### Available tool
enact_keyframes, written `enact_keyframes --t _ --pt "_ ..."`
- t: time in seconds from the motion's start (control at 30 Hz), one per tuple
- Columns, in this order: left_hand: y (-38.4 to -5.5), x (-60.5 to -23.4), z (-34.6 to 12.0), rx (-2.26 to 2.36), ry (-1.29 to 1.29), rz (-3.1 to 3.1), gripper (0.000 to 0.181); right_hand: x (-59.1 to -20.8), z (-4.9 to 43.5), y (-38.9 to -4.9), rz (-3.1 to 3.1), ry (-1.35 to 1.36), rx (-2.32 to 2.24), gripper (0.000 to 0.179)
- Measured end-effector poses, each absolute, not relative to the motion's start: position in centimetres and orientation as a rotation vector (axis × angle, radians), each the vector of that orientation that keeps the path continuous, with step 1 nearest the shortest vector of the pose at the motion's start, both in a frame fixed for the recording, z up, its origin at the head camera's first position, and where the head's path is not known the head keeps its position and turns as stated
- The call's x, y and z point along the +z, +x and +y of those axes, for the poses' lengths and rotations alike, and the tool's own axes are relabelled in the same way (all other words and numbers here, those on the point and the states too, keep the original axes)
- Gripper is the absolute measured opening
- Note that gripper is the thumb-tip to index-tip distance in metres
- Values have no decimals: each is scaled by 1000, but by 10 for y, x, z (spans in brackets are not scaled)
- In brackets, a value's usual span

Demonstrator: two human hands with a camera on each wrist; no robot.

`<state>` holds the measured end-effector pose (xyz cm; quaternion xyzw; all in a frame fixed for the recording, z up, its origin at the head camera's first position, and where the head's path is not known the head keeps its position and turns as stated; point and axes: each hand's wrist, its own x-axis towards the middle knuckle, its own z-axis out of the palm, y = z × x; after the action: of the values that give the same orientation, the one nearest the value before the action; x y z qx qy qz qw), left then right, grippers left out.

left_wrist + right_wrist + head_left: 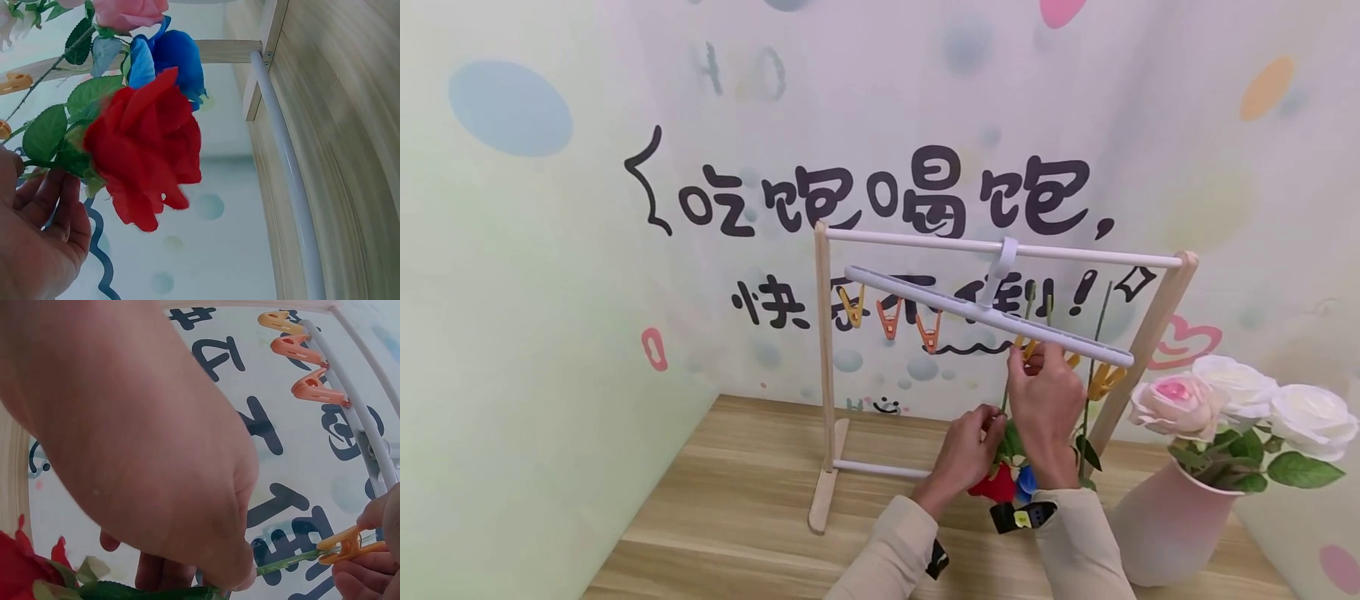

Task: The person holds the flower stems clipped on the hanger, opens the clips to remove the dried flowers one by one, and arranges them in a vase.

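Head down, a red rose (994, 485) hangs below a pale hanger (917, 300). My left hand (966, 450) pinches its green stem just above the bloom; the left wrist view shows the rose's full petals (150, 150) beyond my fingers. Higher up, my right hand (1048, 404) pinches a yellow-orange clothespin (347, 545) between thumb and fingers, and the stem's end lies at its tip. A blue flower (178, 65) and a pink rose (130, 12) hang beside the red one. Another yellow clothespin (1103, 382) is at the hanger's lower right end.
The hanger tilts down to the right from the white top rail (917, 241) of a wooden stand (825, 350). On its left half hang a yellow clothespin (853, 308) and two orange clothespins (890, 319). A pale vase (1176, 525) of roses stands at the right on the wooden table (722, 500).
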<state>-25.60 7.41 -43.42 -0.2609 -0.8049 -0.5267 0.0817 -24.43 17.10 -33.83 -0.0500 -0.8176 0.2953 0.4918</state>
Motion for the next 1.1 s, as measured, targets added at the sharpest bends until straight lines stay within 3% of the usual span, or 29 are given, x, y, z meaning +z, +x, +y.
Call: enact_keyframes --t 0.37,1.1 --pt "-252 -454 52 -1506 -676 -2526 23 -340 176 -248 -2000 -142 740 31" --pt "-238 -486 -5 -239 -786 -2773 36 -348 181 -245 -2153 -142 704 38"
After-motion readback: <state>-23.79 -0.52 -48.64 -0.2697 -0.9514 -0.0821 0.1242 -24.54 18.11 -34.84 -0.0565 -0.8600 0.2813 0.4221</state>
